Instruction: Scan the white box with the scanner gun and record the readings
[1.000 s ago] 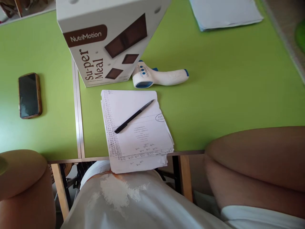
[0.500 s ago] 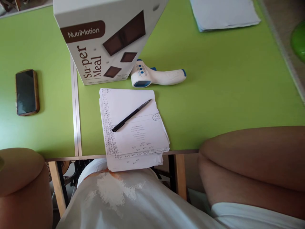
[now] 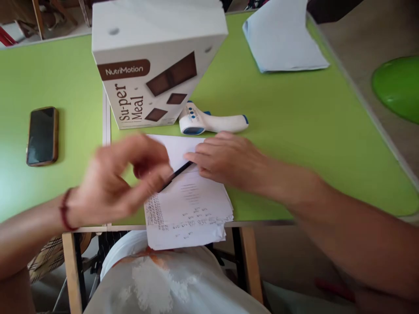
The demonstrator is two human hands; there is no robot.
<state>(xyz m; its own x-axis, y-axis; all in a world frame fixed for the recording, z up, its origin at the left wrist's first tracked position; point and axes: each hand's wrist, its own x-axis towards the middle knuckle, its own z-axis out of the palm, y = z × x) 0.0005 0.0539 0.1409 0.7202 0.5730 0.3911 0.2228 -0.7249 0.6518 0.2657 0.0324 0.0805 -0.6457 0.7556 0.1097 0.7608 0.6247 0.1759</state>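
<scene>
My right hand (image 3: 225,159) lies over the upper right of a stack of printed papers (image 3: 196,200), its fingers stretched to the left. They cover the tip end of a black pen (image 3: 181,169) that lies slantwise on the top sheet. Whether the fingers grip the pen does not show. My left hand (image 3: 126,176), with a dark red band at the wrist, hovers above the papers' left side near the pen's other end. Its fingers are bent and its thumb comes near them, but motion smears them. The papers overhang the table's front edge.
On the green table (image 3: 294,144) a white NutriMotion box (image 3: 157,26) stands behind the papers, with a white infrared thermometer (image 3: 214,123) beside it. A phone (image 3: 42,136) lies at left, and folded paper (image 3: 284,39) at the far right. Beyond the right edge is a green rounded object (image 3: 399,89).
Both hands have come over the papers from the sides, where only my bare arms showed. The camera view has tilted up a little. The pen stays in its place on the papers.
</scene>
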